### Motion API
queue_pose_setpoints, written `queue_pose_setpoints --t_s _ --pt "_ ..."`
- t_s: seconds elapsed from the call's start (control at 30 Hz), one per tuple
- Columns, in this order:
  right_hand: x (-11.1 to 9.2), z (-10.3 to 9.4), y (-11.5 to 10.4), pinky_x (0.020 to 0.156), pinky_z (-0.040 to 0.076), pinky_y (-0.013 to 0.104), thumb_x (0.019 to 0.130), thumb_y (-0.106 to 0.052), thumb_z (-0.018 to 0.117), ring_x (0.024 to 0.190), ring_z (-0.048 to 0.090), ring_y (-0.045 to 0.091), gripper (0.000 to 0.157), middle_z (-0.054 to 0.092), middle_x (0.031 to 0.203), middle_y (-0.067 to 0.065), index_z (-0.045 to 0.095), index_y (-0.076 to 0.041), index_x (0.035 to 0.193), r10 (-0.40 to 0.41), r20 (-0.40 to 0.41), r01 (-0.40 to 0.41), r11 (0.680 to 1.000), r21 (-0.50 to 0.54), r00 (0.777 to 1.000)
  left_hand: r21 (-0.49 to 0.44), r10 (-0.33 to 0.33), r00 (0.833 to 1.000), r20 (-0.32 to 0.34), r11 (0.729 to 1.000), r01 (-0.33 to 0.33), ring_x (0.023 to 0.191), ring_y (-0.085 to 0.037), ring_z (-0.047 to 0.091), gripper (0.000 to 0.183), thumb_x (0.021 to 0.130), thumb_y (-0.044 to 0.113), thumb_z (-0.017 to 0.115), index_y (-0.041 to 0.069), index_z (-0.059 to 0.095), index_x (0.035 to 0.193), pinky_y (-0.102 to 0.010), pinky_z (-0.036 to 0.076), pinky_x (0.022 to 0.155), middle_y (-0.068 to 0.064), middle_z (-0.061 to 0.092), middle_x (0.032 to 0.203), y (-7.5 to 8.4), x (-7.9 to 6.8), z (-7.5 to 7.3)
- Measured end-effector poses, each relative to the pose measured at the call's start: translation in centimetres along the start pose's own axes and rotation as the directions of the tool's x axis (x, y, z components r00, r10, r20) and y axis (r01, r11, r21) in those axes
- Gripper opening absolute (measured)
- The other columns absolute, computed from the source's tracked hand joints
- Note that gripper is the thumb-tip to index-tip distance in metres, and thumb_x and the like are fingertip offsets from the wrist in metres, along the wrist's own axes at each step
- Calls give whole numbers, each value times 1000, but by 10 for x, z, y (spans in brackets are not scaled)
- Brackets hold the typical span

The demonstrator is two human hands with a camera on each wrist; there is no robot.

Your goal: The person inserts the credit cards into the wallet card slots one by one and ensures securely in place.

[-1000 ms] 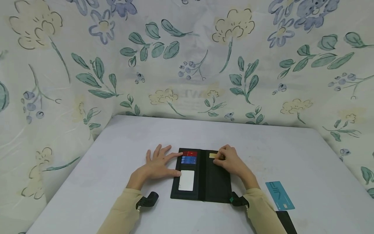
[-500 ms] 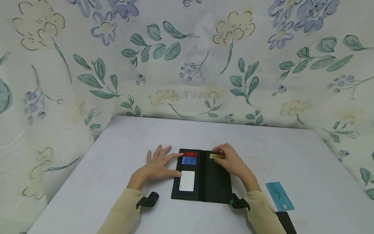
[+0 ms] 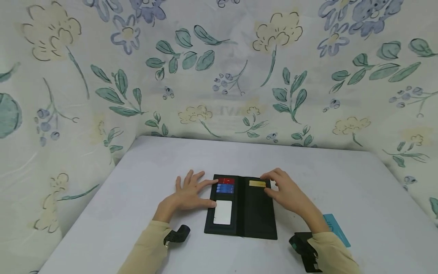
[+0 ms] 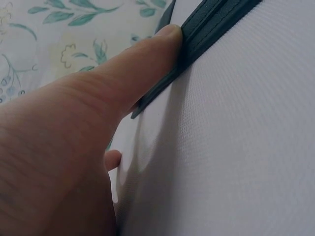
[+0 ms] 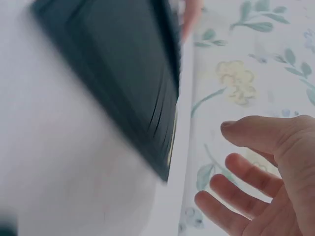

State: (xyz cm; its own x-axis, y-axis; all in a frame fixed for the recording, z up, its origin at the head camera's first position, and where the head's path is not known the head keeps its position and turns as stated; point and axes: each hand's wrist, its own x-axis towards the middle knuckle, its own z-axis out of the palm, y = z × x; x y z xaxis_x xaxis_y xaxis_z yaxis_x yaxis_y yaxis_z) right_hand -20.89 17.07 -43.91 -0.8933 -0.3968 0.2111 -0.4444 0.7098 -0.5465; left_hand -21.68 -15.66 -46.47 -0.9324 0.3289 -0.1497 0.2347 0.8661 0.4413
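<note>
An open black card wallet lies flat on the table. Red and blue cards fill slots in its left half, above a white card in a window. A gold card shows as a strip in the right half's top slot. My left hand is spread out, index finger and thumb resting on the wallet's left edge; the left wrist view has the thumb on that edge. My right hand is by the upper right edge, fingers parted and holding nothing, apart from the wallet in the right wrist view.
A teal card lies on the white table at right, partly behind the right forearm. A flat black object lies nearer, partly covered by the wrist camera and sleeve. Flower-patterned cloth hangs behind the table and at left.
My right hand has let go of the gold card, now deeper in its slot, and moved right off the wallet's right half. The left hand stays on the left edge.
</note>
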Motion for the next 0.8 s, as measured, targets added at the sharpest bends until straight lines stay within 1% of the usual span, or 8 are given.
queue_pose_setpoints --t_s 0.13,0.27,0.4,0.6,0.7,0.8 --pt "-16 -16 12 95 50 51 90 -3 69 113 55 33 33 58 118 12 63 -7 122 -20 18 21 998 -63 1000 7 1 1000 -2 1000 -1 150 -44 -8 79 80 60 70 33 43 149 -70 -14 111 -13 14 164 0 0 0" --pt "-35 -27 27 95 50 52 89 -4 70 113 55 32 33 59 117 10 63 -9 121 3 43 2 994 -110 999 -3 14 1000 -2 1000 -14 150 -44 -9 78 80 60 71 32 44 148 -69 -14 111 -12 14 164 1 -1 0" --pt "-55 -37 42 94 50 53 87 -5 72 113 55 33 33 59 116 7 65 -10 119 18 88 -3 987 -163 996 -13 17 1000 -1 1000 -17 150 -44 -9 78 80 58 71 32 44 149 -69 -14 110 -13 14 164 3 -1 1" --pt "-89 -53 66 91 51 53 86 -11 73 114 55 34 34 58 121 9 65 -14 119 41 172 -6 980 -197 984 -8 10 1000 -1 1000 -10 150 -44 -9 79 80 60 71 32 44 149 -70 -14 110 -12 14 164 3 0 3" --pt "-104 -63 79 91 51 53 86 -16 74 117 54 35 38 56 126 9 64 -17 122 71 204 -27 977 -211 976 -4 14 1000 -4 1000 -14 149 -44 -9 79 80 60 71 32 43 149 -70 -14 110 -12 14 164 2 1 3" --pt "-115 -72 89 91 50 56 85 -23 76 119 53 36 43 55 128 10 62 -16 125 101 222 -54 977 -208 970 6 10 1000 -5 1000 -10 149 -44 -9 79 80 61 70 33 43 149 -70 -14 110 -13 13 164 1 2 2"
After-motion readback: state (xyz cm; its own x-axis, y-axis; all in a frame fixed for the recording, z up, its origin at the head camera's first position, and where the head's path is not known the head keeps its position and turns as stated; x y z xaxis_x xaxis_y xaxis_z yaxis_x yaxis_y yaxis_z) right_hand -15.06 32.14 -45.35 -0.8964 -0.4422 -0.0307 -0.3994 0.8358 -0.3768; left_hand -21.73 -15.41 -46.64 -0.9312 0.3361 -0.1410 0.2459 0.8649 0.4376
